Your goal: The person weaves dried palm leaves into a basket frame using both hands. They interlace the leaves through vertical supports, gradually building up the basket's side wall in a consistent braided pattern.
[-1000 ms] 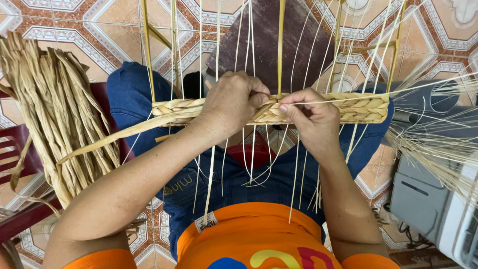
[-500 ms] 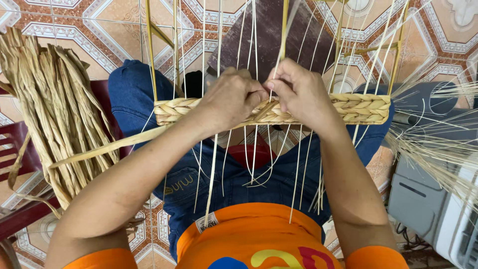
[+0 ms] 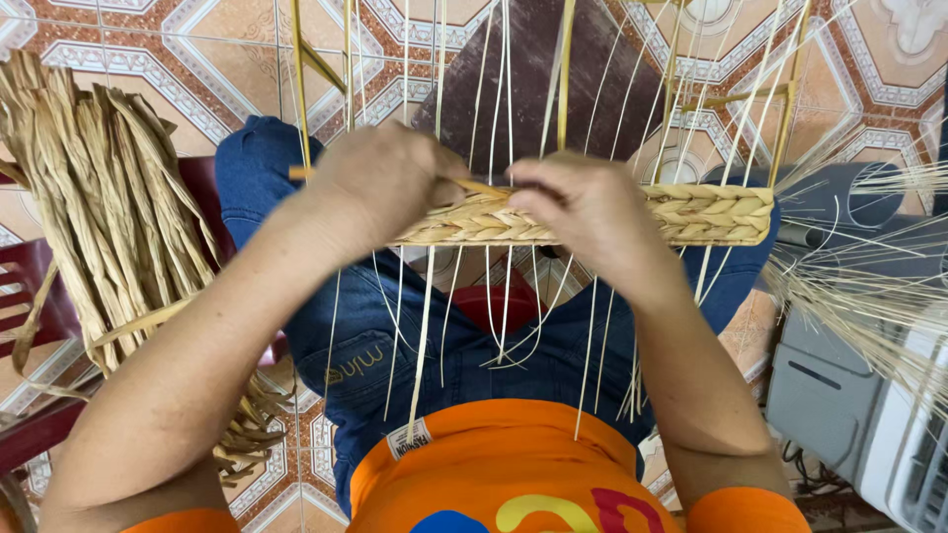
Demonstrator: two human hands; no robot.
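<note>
A woven straw band [image 3: 711, 212] runs across a frame of thin upright canes [image 3: 565, 69] that rests on my lap. My left hand [image 3: 380, 188] is closed over the band's left end and pinches a flat straw strand there. My right hand [image 3: 583, 212] grips the middle of the band, fingers curled onto the same strand. The two hands almost touch. Several pale loose strands [image 3: 425, 316] hang down from the band over my blue jeans [image 3: 395, 336].
A thick bundle of dried straw [image 3: 109, 197] leans on a dark red chair [image 3: 30, 286] at the left. Loose thin fibres [image 3: 869, 286] spread over a grey and white machine [image 3: 859, 405] at the right. Patterned floor tiles [image 3: 178, 49] lie beyond.
Both hands have come closer together on the band. The long strand that stretched out to the lower left has been drawn in under my left hand.
</note>
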